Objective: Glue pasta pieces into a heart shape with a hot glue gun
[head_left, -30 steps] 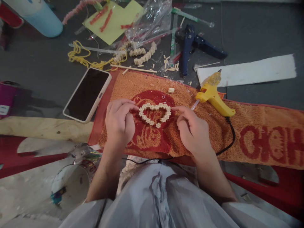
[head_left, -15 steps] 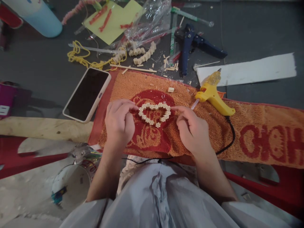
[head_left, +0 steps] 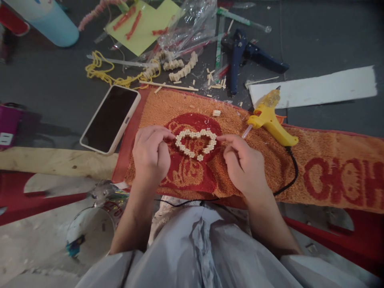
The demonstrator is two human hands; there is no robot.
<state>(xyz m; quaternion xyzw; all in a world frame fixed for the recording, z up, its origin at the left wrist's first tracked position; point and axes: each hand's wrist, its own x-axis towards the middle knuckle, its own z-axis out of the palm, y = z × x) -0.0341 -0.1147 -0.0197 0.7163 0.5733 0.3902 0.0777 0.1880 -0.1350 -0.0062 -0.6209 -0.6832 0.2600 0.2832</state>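
A heart-shaped ring of small pale bead-like pieces (head_left: 186,132) lies on the orange and red towel (head_left: 192,188). Its outline looks uneven near the bottom, where one piece (head_left: 200,158) sticks out. My left hand (head_left: 152,154) rests at the heart's left side, index fingertip at its edge, thumb apart from it. At the right edge is the index fingertip of my right hand (head_left: 244,160), with the other fingers loosely bent. Neither hand is closed around anything. A small pale piece (head_left: 216,113) lies above the heart.
A yellow glue gun (head_left: 274,124) with a black cord lies right of the heart. The phone (head_left: 110,119) is at the left. Behind are a blue cutter (head_left: 237,60), pale curved strips (head_left: 184,69), yellow string (head_left: 99,72), a white strip (head_left: 315,90) and clear plastic (head_left: 192,28).
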